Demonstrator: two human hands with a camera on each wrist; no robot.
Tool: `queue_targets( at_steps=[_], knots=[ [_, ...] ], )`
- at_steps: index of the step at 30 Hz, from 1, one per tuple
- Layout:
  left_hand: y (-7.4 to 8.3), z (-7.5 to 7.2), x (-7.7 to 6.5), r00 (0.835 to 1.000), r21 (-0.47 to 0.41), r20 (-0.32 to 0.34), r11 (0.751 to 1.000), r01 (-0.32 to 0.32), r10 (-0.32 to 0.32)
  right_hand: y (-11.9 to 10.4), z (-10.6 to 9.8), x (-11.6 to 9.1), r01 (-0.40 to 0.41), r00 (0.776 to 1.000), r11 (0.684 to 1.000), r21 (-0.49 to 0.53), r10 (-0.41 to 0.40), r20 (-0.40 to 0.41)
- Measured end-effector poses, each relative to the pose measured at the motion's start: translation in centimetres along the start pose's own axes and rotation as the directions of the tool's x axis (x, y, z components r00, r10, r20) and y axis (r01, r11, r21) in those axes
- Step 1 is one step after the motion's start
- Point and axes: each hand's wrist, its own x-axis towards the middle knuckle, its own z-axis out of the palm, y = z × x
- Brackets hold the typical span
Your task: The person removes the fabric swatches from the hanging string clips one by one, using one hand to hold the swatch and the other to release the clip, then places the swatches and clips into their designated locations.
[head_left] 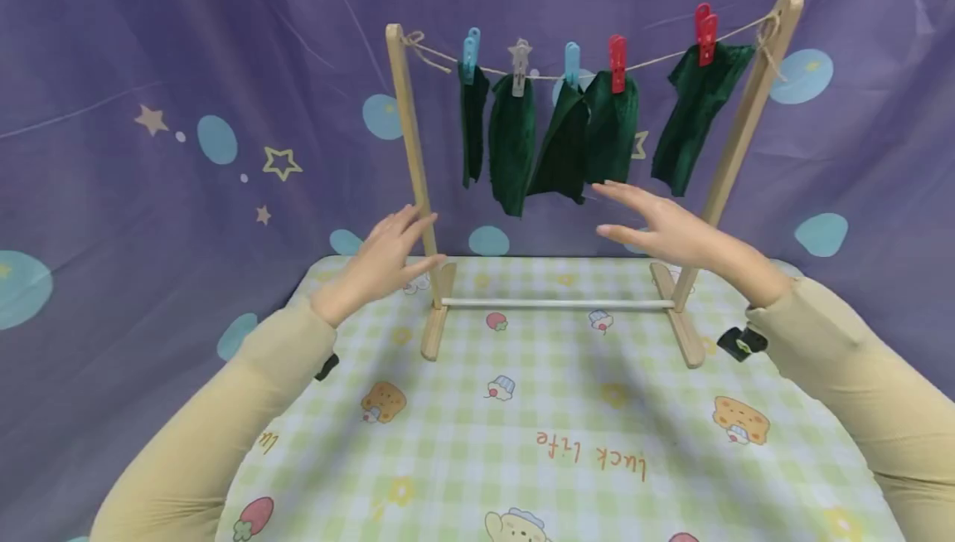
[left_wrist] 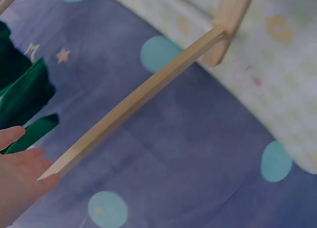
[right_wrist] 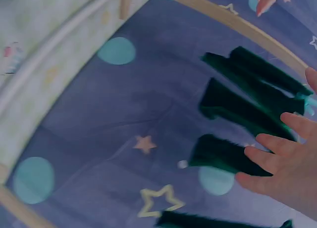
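Above the far side of the desk (head_left: 462,459), five green cloths (head_left: 512,148) hang from a wooden rack (head_left: 555,304); the left hand (head_left: 382,256), near the left post (head_left: 409,119), and right hand (head_left: 667,229) spread their fingers, both empty.

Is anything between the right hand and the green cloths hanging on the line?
Nothing visible stands between the right hand and the green cloths; the right wooden post is off to the side.

Head view bright, soft shadows across tablecloth (head_left: 455,451); 2 wrist views dimmer, hazier.
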Motion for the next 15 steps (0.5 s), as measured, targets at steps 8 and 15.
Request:
queue_targets(
  at_steps=[8, 15],
  knots=[
    [0.8, -3.3, 3.4, 0.993, -0.141, -0.051, 0.985, 0.095, -0.103, -3.5, -2.6, 4.3, 0.047, 0.998, 0.995, 0.086, -0.044, -0.042],
    [1.1, -4.0, 5.9, 0.978, -0.283, -0.146, 0.954, 0.101, -0.147, -5.9, -4.0, 7.5, 0.127, 0.987, 0.968, 0.216, -0.103, -0.120]
  ],
)
